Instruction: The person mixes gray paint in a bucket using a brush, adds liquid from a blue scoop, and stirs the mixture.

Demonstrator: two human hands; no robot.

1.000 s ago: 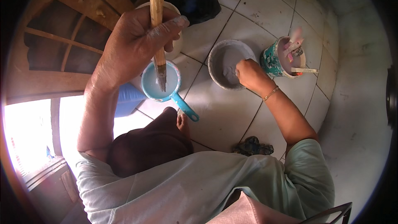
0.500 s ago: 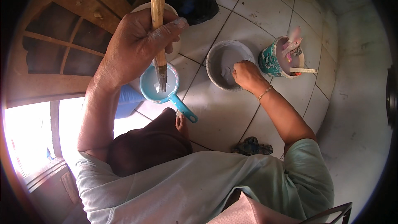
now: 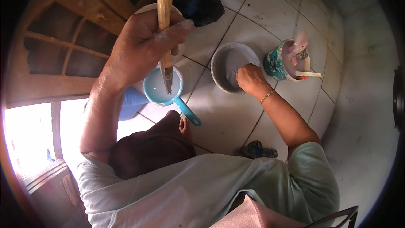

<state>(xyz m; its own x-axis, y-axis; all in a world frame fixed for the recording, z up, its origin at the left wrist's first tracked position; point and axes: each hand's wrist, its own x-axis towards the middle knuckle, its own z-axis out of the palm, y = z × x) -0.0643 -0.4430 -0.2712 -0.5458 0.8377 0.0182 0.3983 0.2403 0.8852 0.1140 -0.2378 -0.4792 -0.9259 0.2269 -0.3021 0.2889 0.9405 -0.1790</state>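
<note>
My left hand (image 3: pixel 141 44) grips a paintbrush (image 3: pixel 165 0) with a wooden, red-ended handle. Its bristles point down over a blue long-handled dipper (image 3: pixel 185 110) that holds pale liquid. Above a round bowl (image 3: pixel 214 69) of grey, paint-like mixture is my right hand (image 3: pixel 252 78), its fingers curled closed at the near right rim. Whatever those fingers hold, if anything, is hidden by the hand. Right of the bowl stands a green and white bucket (image 3: pixel 275 65) with grey stuff inside. A pinkish-stained tool and a light stick (image 3: pixel 310 74) rest in the bucket.
White floor tiles (image 3: pixel 223 122) lie under the containers. A pale round container (image 3: pixel 147 7) sits partly behind my left hand, beside a black plastic bag (image 3: pixel 198 0). Wooden panelling (image 3: pixel 63 84) stands left, a grey wall (image 3: pixel 363 101) right. A dark crumpled thing (image 3: pixel 256 150) lies near my shirt.
The paintbrush and my left hand have shifted slightly right and down. My right hand has moved a little down and left, still closed at the bowl.
</note>
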